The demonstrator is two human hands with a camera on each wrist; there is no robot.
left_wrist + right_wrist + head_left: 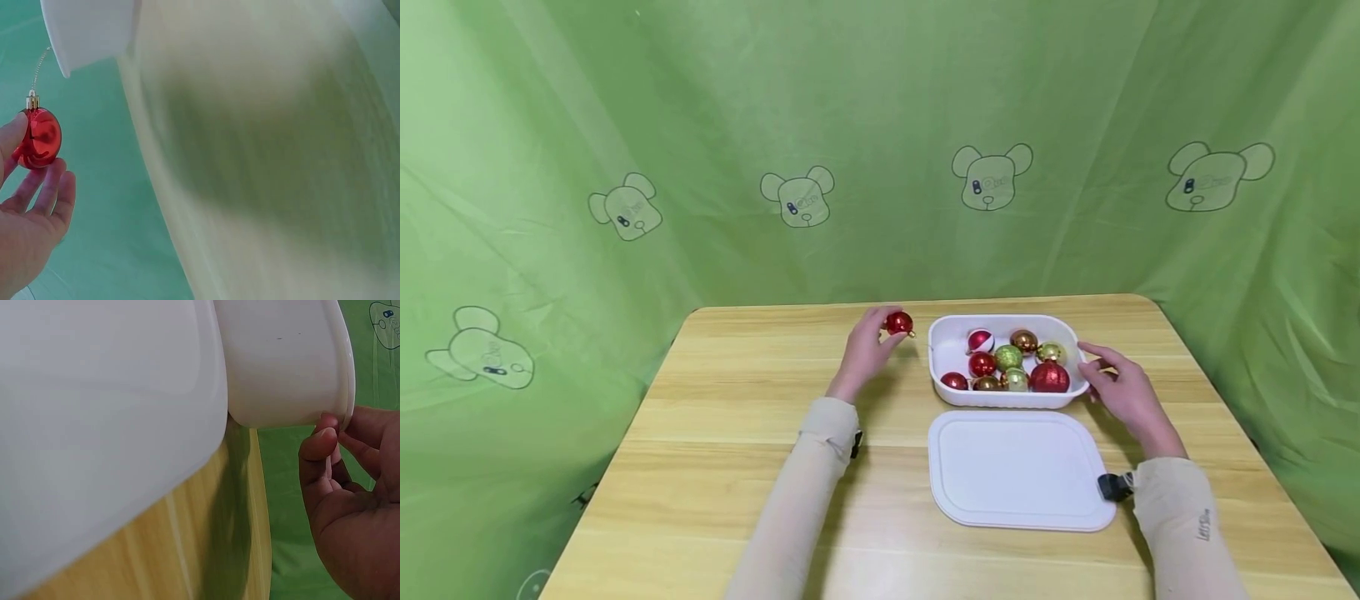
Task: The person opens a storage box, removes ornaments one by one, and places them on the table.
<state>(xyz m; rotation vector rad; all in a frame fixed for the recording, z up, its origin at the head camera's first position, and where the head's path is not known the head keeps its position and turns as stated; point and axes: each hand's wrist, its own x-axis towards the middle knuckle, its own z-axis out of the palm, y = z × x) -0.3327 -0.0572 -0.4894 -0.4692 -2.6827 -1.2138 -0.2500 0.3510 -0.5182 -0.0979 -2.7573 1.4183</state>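
One bauble (899, 323) is pinched between the fingertips of the left hand (867, 346).
The box (1003, 400) is gripped by the right hand (1126, 392); other baubles (1008, 358) are held inside, left of those fingers.

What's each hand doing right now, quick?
Left hand: closed, holding a shiny red ball.
Right hand: closed, holding the white box at its rim.

Near edge of the table (700, 467) cut off by the head view's bottom, both sleeves (801, 504) cropped there, sleeve lettering (1204, 525) too small to read, held red ornament (899, 323) partly covered by left hand (867, 348), undersides of near ornaments (1016, 380) hidden by white box (1000, 401)
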